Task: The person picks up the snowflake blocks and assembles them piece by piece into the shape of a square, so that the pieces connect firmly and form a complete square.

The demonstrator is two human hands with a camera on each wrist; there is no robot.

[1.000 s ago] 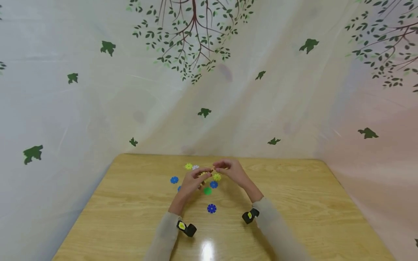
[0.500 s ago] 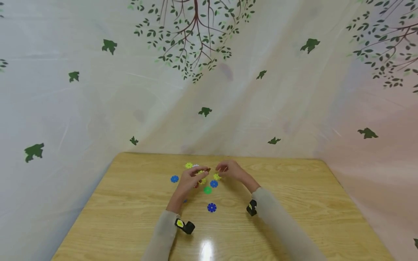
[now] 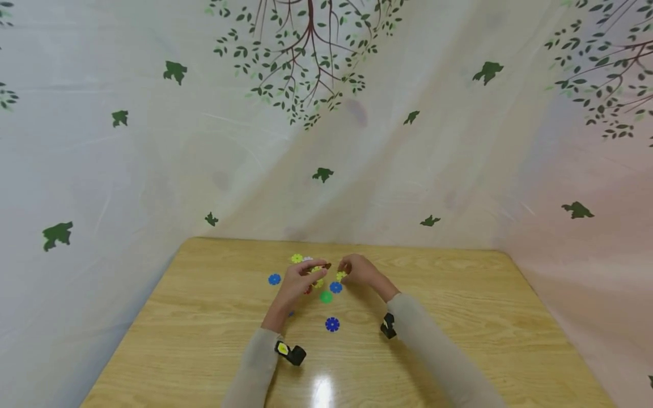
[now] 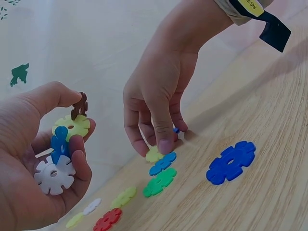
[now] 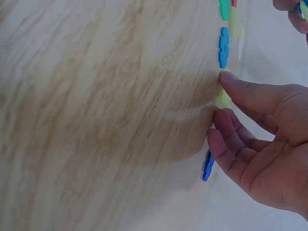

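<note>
In my left hand (image 3: 293,281) I hold a small chain of joined notched plastic discs. The left wrist view shows a white disc (image 4: 47,176), a blue disc (image 4: 59,144), a yellow disc (image 4: 74,123) and a brown disc (image 4: 80,107) at the top, by the thumb tip. My right hand (image 3: 363,271) is down at the table, its thumb and fingers curled around the edges of a flat yellow disc (image 4: 153,155). The fingers partly hide this disc. Right beside the thumb lies a light blue disc (image 5: 223,47).
On the wooden table (image 3: 449,328) lie a green disc (image 3: 326,297), a dark blue disc (image 3: 332,324) nearer the front, a red disc (image 4: 107,220) and another blue disc (image 3: 274,279) at left. More yellow and white discs lie behind the left hand. A printed cloth hangs behind.
My right hand has come away from the chain in the left hand and gone down to the yellow disc on the table. The brown disc stays at the chain's end in my left hand.
</note>
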